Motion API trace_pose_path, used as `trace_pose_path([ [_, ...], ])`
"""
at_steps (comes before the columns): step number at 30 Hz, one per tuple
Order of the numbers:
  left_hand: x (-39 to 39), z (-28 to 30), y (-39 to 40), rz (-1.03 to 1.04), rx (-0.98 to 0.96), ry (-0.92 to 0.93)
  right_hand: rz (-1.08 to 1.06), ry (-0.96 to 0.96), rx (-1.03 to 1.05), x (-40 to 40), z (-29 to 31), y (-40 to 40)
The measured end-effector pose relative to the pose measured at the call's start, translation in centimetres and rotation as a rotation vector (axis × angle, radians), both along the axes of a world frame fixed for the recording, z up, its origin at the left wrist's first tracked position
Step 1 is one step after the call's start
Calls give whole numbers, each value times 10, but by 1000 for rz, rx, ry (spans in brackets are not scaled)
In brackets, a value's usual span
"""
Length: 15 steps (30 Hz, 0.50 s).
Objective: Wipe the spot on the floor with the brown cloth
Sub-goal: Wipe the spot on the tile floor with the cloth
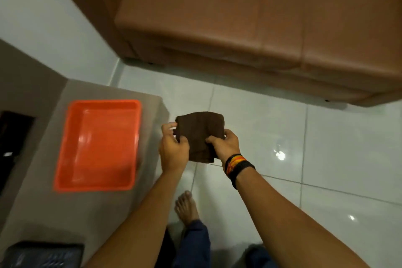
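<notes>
A folded dark brown cloth [200,130] is held in the air above the white tiled floor [326,137], in front of me. My left hand [174,148] grips its left edge and my right hand [224,146], with striped bands on the wrist, grips its lower right edge. No spot is plain on the floor; I see only bright light reflections on the tiles.
An empty orange tray [97,146] sits on a grey-brown table [91,213] at my left. A brown sofa [239,17] spans the far side. A dark basket [43,254] is at the bottom left corner. My bare foot [187,209] stands on the tiles beside the table.
</notes>
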State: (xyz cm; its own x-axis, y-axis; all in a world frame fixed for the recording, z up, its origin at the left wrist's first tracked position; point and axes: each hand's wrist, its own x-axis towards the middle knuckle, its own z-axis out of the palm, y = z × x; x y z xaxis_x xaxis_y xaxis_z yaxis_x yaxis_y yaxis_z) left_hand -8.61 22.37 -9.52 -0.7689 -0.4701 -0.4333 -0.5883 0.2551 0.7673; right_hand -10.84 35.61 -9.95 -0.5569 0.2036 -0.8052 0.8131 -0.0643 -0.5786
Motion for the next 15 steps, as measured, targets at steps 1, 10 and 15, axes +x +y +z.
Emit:
trace_pose_path([
  [1,6,-12,31,-71,-11,-40,-37,-25,38,14,-12,31],
  [10,88,-163,261,-527,100,-233,-285,-179,213,138,-152,276],
  [15,84,-266,330,-825,-64,-348,-288,-141,298,165,-254,358],
])
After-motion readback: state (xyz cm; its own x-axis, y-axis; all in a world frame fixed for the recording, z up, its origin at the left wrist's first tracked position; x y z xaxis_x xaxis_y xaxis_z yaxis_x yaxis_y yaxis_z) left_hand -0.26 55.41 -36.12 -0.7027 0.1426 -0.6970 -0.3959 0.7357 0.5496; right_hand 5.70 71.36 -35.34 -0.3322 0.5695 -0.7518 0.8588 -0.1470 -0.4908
